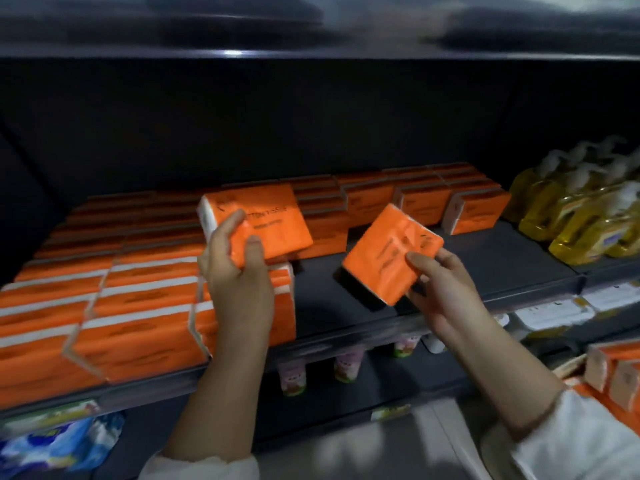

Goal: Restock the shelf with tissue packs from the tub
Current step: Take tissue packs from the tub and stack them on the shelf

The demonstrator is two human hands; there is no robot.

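Sleeves: nearest my view I see pale cuffs [588,441] at the bottom edge, both cut off by the frame.
Left hand: my feed shows the left hand [239,275] wrapped around one orange tissue pack [256,223], thumb on its face, held tilted above the stocked rows.
Right hand: the right hand [446,289] pinches a second tissue pack [391,251] by its lower corner, tilted like a diamond over the bare gap of the shelf.
Shelf: a dark, flat board [485,265] with a matte look; its front lip carries pale price labels [550,315], unreadable to me.
Stocked rows: soft plastic-wrapped orange packs with white bands [114,306] fill the left part, packed edge to edge; more stand in rows at the back [426,202].
Soap: yellow pump bottles [571,216], clear and glossy, stand at the right end of the shelf.
Lower level: small pink-labelled containers [294,379] sit below, half hidden by the lip; a blue wrapped bundle [59,441] lies at lower left, blurred.
Right edge: more orange packs [616,372], cropped; I cannot tell what holds them.
Room: dim, a dark back panel and another shelf board above [311,46] with one small glint of light.
Print: the lettering on the packs is too smeared to read.
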